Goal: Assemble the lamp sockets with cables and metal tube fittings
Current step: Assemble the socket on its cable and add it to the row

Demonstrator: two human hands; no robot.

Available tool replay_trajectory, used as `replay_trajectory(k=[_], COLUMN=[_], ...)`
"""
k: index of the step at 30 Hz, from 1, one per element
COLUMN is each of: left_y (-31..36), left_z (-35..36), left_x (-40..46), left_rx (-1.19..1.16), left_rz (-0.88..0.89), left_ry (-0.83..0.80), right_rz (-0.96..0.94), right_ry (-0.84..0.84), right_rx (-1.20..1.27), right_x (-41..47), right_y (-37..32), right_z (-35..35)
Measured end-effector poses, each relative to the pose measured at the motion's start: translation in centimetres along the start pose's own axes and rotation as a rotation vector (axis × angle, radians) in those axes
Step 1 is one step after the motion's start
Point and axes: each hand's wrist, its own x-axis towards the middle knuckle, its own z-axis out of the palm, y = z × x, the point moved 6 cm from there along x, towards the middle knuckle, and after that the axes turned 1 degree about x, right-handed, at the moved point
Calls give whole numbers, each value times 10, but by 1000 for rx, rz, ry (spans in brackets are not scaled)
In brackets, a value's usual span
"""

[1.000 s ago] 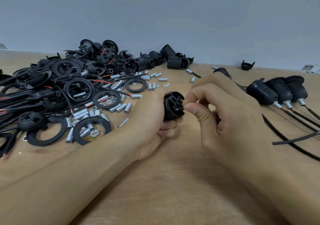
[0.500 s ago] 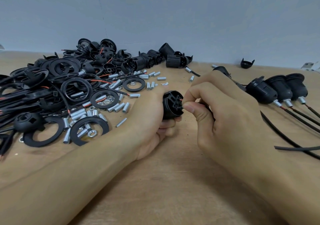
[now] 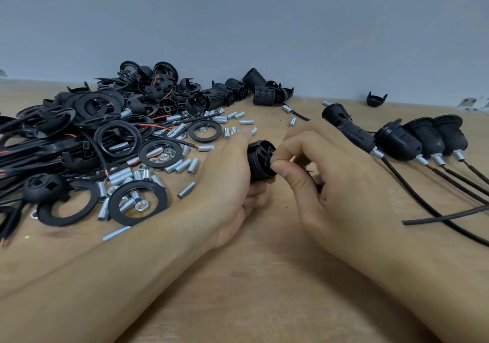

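My left hand (image 3: 227,184) grips a black lamp socket (image 3: 260,158) at the table's middle, its slotted end turned to the right. My right hand (image 3: 330,184) pinches thumb and forefinger at that end, where the wire ends sit; the wire itself is mostly hidden by my fingers. A black cable (image 3: 444,217) trails out to the right from under my right hand. Loose metal tube fittings (image 3: 182,165) lie scattered left of my left hand.
A big pile of black rings, caps and red-tipped cables (image 3: 87,136) fills the left. Bare sockets (image 3: 264,94) stand at the back. Several assembled sockets with tubes and cables (image 3: 412,141) lie in a row at the right. A lone cap (image 3: 375,99) sits near the wall.
My right thumb and forefinger have closed tighter against the socket's end, covering the red wire tips. The cable's loose end on the right has shifted slightly.
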Motion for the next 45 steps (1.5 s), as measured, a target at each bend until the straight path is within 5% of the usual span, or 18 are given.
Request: replay_trajectory(k=[5,11,13,17,19,25,29,38,45], left_y=[2,2,2,2,2,9,21,40,36], left_z=[0,-7,-7,-8,-8,-12,-12,2,7], left_x=[0,5,6,7,7,7,1,-22,-27], left_rx=[26,24,25,13,12,59,275,533,541], left_rz=[-34,-33,-34,-27,-21,75,314,722,743], left_ry=[-142,-55,-46,-37,-32,15,25,-17,-30], right_rz=[88,306,352,496,511,484,486,492,584], right_ry=[-27,21,-162,-791,-937,-723,-588,-459,-398], right_rx=[171,382,309,74,-27,221,513,684,722], right_x=[5,9,12,-9,-18,-6,-1,5,3], right_y=[12,25,38,64,69,60,46,37,44], right_z=[-2,-12,-21,-27,-23,-18,-16,-18,-13])
